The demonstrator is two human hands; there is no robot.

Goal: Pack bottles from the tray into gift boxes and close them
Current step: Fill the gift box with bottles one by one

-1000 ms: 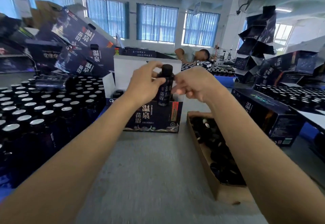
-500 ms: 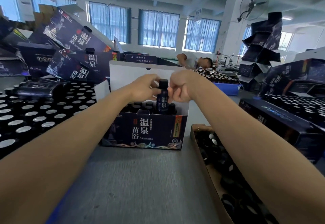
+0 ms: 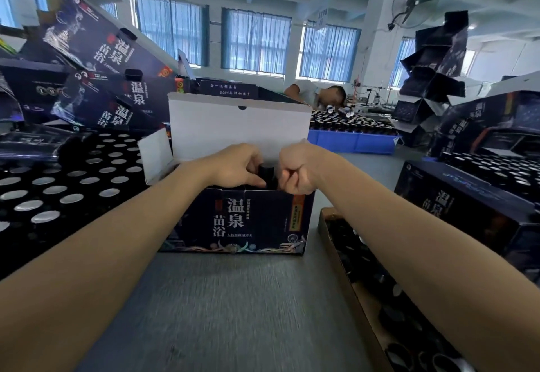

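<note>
Both forearms reach straight out over the grey tabletop [image 3: 233,313] and meet at the open top of the gift box [image 3: 251,219]. The box stands square in the middle. Its white lid [image 3: 233,126] is up at the back and a side flap [image 3: 155,155] splays out to the left.

Room is tight. Silver-topped bottles [image 3: 58,193] crowd right up to the box's left wall. On the right, the rim of a cardboard tray [image 3: 330,231] sits just beside the box's lower corner. The only open lane is the strip of tabletop in front of the box, between the two arms.

The bottle [image 3: 267,174] is upright at the box's front edge, near the right end. Only its dark cap and shoulder show above the rim, and the rest is down inside.

The left hand [image 3: 236,165] hovers palm-down. Its fingers curl onto the cap from the left with the thumb tucked underneath, so its grip is clamped on the bottle. The right hand [image 3: 301,170] is balled up, knuckles toward the camera, pressed close to the cap's right side. Its fingers are curled tight, but I can't tell whether that grip has the bottle or nothing.

Both wrists are level with the box rim.
</note>
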